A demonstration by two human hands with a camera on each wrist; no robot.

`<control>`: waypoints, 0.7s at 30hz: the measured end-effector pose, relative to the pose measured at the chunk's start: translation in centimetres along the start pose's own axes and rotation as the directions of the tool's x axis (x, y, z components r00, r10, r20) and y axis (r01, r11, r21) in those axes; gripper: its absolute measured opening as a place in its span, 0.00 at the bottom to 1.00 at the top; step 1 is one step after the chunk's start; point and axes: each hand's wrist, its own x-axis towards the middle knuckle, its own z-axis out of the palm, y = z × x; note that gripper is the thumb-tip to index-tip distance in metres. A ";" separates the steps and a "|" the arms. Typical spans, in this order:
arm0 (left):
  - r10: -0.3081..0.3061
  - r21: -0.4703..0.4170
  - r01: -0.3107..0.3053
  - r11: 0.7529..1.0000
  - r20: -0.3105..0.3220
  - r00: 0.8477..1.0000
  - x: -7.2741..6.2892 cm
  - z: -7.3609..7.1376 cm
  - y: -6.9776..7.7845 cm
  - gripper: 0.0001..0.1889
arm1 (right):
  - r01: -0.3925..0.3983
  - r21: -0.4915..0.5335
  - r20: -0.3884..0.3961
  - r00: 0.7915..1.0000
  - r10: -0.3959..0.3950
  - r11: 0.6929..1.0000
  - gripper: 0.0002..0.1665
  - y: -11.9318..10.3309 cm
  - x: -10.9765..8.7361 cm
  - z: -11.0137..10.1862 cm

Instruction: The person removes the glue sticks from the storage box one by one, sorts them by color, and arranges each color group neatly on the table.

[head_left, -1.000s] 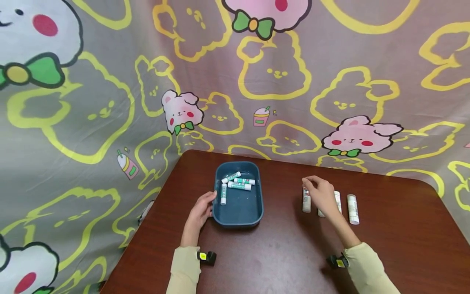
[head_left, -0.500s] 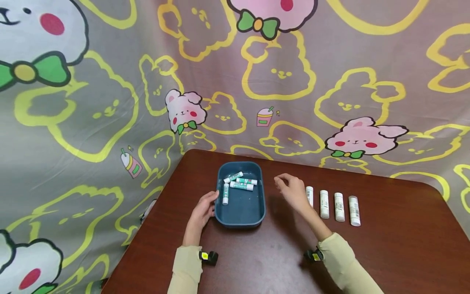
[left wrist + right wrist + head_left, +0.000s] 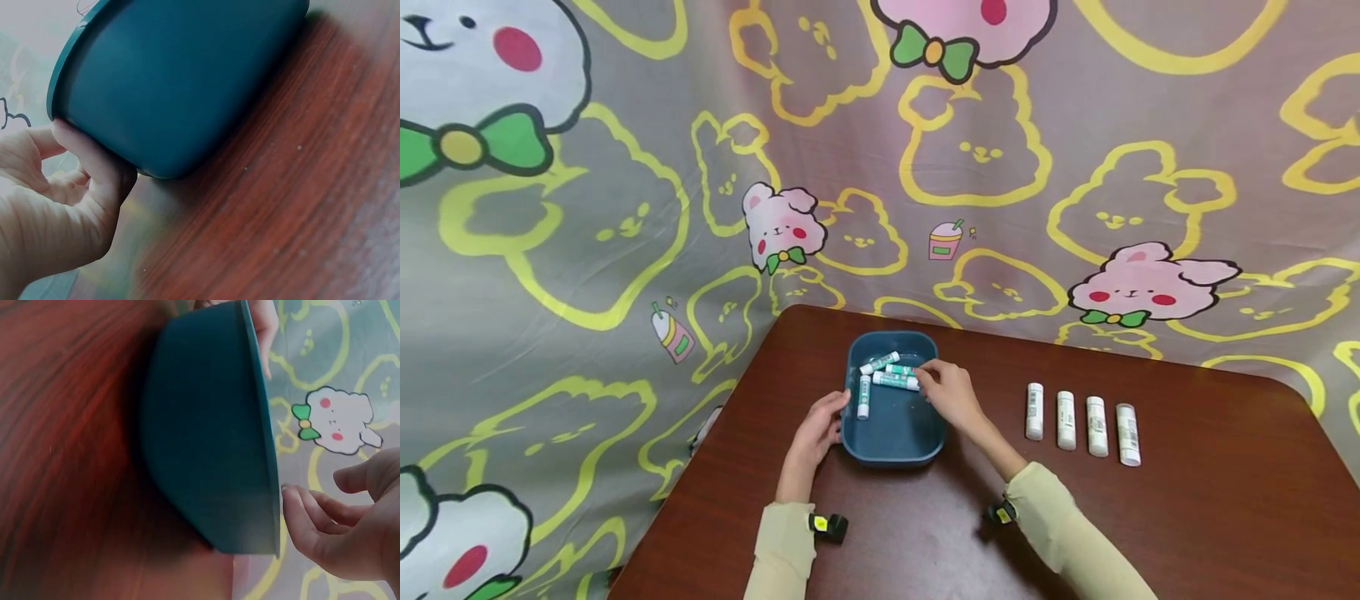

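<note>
In the head view, a dark blue plastic bin (image 3: 892,433) holds several white-and-green glue sticks (image 3: 895,381). Its left side is gripped by my left hand (image 3: 815,427), thumb near the rim and fingers against the outer wall, as the left wrist view also shows. My right hand (image 3: 953,395) reaches over the right rim, fingertips near the right ends of two glue sticks. In the right wrist view its thumb and loosely bent fingers (image 3: 306,519) are apart, with nothing seen between them.
Several more glue sticks (image 3: 1066,421) stand out in a row on the brown wooden table (image 3: 1210,500), to the right of the bin. A patterned cloth (image 3: 1000,167) hangs behind and along the left side of the table.
My right hand has moved left from the row of glue sticks to over the bin, leaving the leftmost stick on the table. My left hand has stayed on the bin.
</note>
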 end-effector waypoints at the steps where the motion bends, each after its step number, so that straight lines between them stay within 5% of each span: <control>1: 0.001 -0.001 -0.001 1.000 -0.001 1.000 0.0 0.0 0.0 0.11 | -0.003 0.012 0.012 1.000 0.003 1.000 0.13 0.0 0.1 0.3; 15: 0.000 -0.008 0.000 1.000 0.006 1.000 -0.2 0.0 0.2 0.11 | 0.010 0.045 0.103 0.995 -0.015 0.999 0.12 -0.7 0.6 4.3; 21: 0.000 -0.011 0.001 1.000 0.023 1.000 -0.1 0.0 0.1 0.10 | -0.100 0.194 0.175 0.982 0.065 0.976 0.13 -1.0 1.0 5.9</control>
